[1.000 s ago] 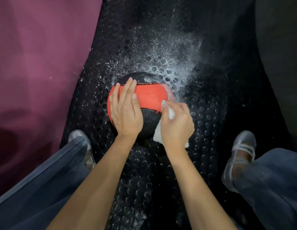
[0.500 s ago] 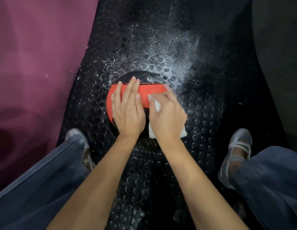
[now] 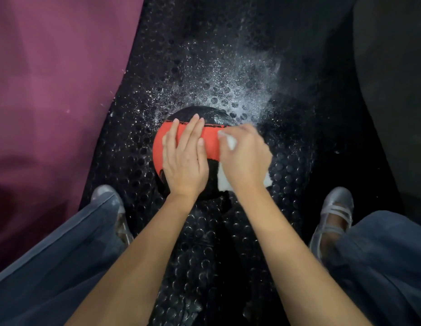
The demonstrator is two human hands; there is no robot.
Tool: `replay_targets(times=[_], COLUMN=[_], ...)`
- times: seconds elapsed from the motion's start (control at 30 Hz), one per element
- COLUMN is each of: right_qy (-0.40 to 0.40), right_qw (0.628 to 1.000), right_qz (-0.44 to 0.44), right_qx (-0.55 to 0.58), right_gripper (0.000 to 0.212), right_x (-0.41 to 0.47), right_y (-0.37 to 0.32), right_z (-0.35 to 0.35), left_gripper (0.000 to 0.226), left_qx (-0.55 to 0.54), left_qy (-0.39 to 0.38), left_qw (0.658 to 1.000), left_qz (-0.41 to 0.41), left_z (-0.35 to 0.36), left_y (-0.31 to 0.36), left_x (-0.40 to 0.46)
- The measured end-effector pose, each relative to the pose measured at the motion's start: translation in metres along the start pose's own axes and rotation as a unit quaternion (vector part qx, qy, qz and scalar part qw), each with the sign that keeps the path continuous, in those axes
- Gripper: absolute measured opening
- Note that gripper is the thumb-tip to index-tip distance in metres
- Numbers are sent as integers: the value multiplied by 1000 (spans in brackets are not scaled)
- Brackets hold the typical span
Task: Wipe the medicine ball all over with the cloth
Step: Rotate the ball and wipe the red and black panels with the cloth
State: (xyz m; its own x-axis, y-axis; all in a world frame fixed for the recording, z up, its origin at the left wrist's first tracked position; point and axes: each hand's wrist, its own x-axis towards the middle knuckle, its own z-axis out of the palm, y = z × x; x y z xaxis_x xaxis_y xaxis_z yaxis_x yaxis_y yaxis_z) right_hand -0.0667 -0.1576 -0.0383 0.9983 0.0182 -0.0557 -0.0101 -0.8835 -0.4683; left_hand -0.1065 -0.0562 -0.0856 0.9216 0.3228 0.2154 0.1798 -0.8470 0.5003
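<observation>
The right hand [image 3: 244,158], clutching the cloth [image 3: 222,182], had swung back to the ball's [image 3: 211,140] right side; the left hand [image 3: 184,158] lay flat, steadying it.

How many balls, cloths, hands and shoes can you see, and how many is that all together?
Medicine ball: 1
White cloth: 1
Hands: 2, the left hand and the right hand
Silver shoes: 2, the left shoe and the right shoe
Total: 6
</observation>
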Motion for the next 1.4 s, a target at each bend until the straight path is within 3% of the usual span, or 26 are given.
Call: replay_targets(times=[0.1,0.17,0.23,0.3,0.4,0.47,0.53,0.63,0.7,0.83,0.9,1.03,1.1,1.23,1.33,1.4], right_qy=[-36,-55,-37,-47,-123,-178,-218,-266,-278,-275,-273,-280,-293,-301,-287,-267], right_qw=[996,961,894,842,779,750,751,730,727,786,812,815,821,835,858,888], right_qz=[-39,55,187,309,406,414,387,352,345,287,266,268,250,223,246,257], right_qx=[78,266,406,439,462,484,489,522,524,474,442,430,421,403,348,273], right_gripper=[18,13,11,15,34,39,37,35,30,32,34,33,32,36,42,46], right_x=[-1,9,17,24,41,53,65,76,79,82,81,65,58,70,83,81], right_y=[0,15,39,67,100,107,108,95,88,82,79,81,84,87,93,93], right_z=[-2,-16,-24,-20,-5,6,21,40,48,58,59,54,44,8,-15,-24], left_gripper=[48,48,49,51,61,76,88,91,90,96,104,117,113,107,105,103], left_qx=[2,-9,-24,-53,-64,-75,-145,-222,-247,-296,-306,-307,-328,-434,-522,-548], left_qy=[-13,-21,-24,-24,-10,0,-3,-23,-38,-43,-41,-38,-47,-66,-156,-207], left_qw=[1000,1000,999,998,992,975,937,901,883,838,832,832,823,754,683,664], left_qz=[1,-4,-13,-38,-105,-207,-317,-372,-397,-457,-460,-461,-462,-490,-487,-465], left_z=[-2,-5,-5,-6,-10,-14,-17,-25,-28,-29,-29,-27,-24,2,27,33], left_y=[-1,-2,-4,-7,-12,-13,-15,-19,-19,-18,-15,-23,-28,-31,-33,-33], left_x=[1,1,0,0,-1,-5,-6,-7,-7,-12,-12,-9,-6,-4,-1,5])
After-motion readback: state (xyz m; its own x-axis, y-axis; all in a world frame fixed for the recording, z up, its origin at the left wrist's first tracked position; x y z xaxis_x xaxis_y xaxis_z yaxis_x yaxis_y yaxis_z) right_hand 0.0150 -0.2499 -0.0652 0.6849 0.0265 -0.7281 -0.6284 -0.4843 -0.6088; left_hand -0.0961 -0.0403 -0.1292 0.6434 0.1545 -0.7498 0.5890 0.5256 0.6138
